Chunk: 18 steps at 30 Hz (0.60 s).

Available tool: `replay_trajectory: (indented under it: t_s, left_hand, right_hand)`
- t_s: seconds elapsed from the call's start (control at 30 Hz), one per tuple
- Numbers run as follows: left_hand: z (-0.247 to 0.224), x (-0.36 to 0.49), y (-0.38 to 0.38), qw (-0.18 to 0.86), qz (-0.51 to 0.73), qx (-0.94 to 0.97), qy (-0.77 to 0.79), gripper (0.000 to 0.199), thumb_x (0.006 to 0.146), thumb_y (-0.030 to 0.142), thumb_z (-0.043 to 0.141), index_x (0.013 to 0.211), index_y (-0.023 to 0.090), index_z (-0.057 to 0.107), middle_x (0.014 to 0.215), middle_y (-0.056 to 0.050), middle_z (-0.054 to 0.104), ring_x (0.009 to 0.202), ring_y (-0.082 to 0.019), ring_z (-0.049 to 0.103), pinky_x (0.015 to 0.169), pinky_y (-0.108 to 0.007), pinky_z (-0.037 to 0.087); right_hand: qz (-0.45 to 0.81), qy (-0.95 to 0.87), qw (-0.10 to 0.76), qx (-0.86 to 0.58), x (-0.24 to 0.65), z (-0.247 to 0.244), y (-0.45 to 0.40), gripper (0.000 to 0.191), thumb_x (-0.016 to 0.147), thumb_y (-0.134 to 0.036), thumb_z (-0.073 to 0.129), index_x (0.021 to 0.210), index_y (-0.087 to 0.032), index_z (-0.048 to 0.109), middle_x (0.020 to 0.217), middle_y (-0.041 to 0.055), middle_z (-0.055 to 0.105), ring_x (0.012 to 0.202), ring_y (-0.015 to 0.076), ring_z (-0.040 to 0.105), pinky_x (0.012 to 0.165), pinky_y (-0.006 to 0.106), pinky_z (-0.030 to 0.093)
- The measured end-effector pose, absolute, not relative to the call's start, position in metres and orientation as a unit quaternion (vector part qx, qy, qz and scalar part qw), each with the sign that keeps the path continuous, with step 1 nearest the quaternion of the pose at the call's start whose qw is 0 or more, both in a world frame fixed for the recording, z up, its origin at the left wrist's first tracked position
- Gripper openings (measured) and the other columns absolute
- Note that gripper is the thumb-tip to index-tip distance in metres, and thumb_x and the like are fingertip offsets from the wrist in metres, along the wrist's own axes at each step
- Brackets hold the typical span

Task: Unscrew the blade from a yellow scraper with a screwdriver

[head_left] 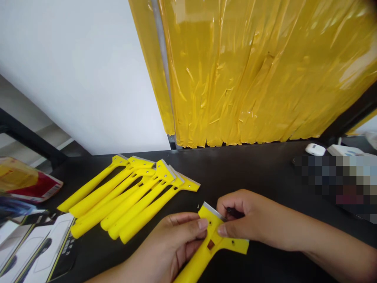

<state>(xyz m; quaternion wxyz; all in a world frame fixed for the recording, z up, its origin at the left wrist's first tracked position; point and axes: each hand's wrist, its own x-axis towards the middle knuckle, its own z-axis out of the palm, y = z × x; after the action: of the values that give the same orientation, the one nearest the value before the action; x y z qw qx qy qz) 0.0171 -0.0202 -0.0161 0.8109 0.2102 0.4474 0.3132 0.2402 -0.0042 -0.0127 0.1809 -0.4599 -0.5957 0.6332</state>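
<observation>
Got a yellow scraper (pixel 211 239) in both hands right now, held just above the black table (pixel 250 169), close to the near edge. My left hand (pixel 173 245) is wrapped around the handle just below the head, thumb pressed flat on the face next to one of the little screw holes. My right hand (pixel 238 220) is pinched closed on the other side of the head, thumb on the yellow plastic, and there's something small and dark tucked between the fingers. Could be a screw or a bit, honestly can't tell, it's mostly hidden.

The metal blade (pixel 213 211) sits along the top edge of the head, and my right fingertips are right beside it. That's the sketchy part: if my grip slips on the smooth plastic, a finger slides straight onto that edge. The small dark thing could also pop out of the pinch and vanish on the black surface.

Off to my left there's a row of matching scrapers (pixel 129 196) lying side by side, blades pointing away from me, well apart from my hands. Some printed packaging cards (pixel 35 247) sit at the far left.
</observation>
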Motion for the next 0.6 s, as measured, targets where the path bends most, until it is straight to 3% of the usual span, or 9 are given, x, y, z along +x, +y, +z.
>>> replay_trajectory:
  t_s: [0.3,0.47,0.6]
  left_hand:
    - [-0.014,0.011,-0.014,0.816,0.243,0.284,0.442,0.024,0.080,0.033,0.088,0.089,0.012,0.079,0.085,-0.009,0.078,0.072,-0.018,0.074,0.073,-0.028,0.061]
    - [-0.020,0.014,-0.013,0.793,0.282,0.290,0.455,0.026,0.081,0.035,0.087,0.091,0.013,0.080,0.085,-0.006,0.074,0.070,-0.017,0.070,0.076,-0.034,0.064]
    - [-0.023,0.016,-0.016,0.776,0.329,0.281,0.458,0.024,0.080,0.035,0.089,0.088,0.014,0.079,0.085,-0.006,0.075,0.070,-0.017,0.071,0.073,-0.030,0.063]
  right_hand:
    - [0.620,-0.607,0.164,-0.470,0.239,-0.012,-0.006,0.037,0.087,-0.053,0.076,0.084,-0.018,0.066,0.071,-0.0053,0.051,0.065,0.0102,0.041,0.058,0.024,0.031]
    - [0.598,-0.604,0.186,-0.492,0.238,-0.009,-0.004,0.037,0.085,-0.054,0.078,0.085,-0.018,0.069,0.069,-0.0055,0.051,0.064,0.0103,0.041,0.057,0.024,0.029]
    - [0.613,-0.593,0.215,-0.475,0.239,-0.012,0.001,0.036,0.082,-0.052,0.081,0.086,-0.018,0.069,0.070,-0.0051,0.054,0.065,0.0105,0.043,0.058,0.024,0.030]
